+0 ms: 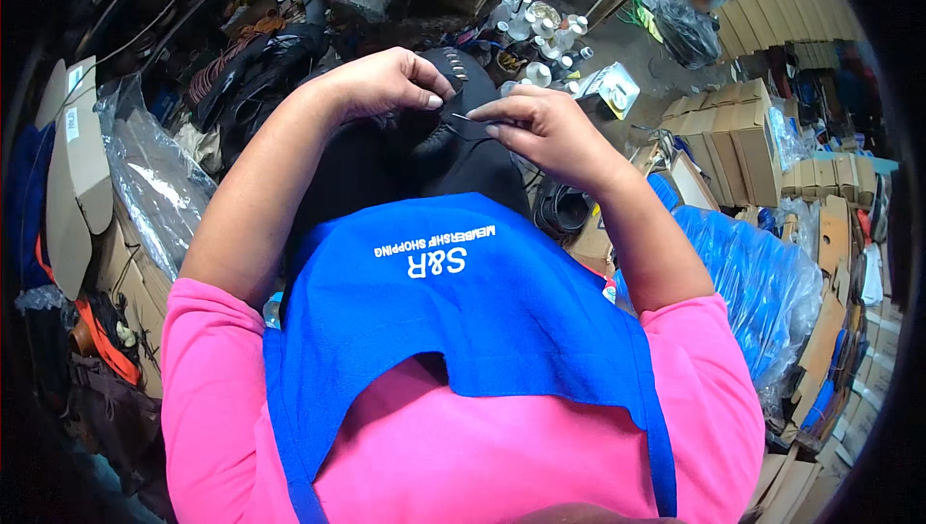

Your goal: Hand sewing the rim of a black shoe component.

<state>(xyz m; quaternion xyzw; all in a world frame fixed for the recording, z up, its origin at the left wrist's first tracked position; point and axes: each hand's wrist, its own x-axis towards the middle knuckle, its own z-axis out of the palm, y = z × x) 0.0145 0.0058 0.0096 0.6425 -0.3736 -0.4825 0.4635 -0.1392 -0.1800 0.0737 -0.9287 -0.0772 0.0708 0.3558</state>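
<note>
On my lap, over dark trousers, lies what looks like a black shoe (471, 68) with a row of pale marks along its upper part. My left hand (394, 83) is closed at its near left side, thumb and forefinger pinching the dark edge. Opposite it, my right hand (545, 126) pinches a thin, shiny needle (459, 117) that points left toward the shoe. A dark thread (471, 140) loops below the needle, beside the right fingertips. Dark material on dark makes the shoe's exact outline hard to see. A blue apron (434, 312) covers my front.
White plastic bottles (540, 32) stand on the floor ahead. Folded cardboard (719, 143) and a plastic-wrapped blue bundle (743, 283) are at the right. Clear plastic sheeting (154, 172) and a cardboard piece (77, 177) lie left. A black roll (562, 207) sits near my right forearm.
</note>
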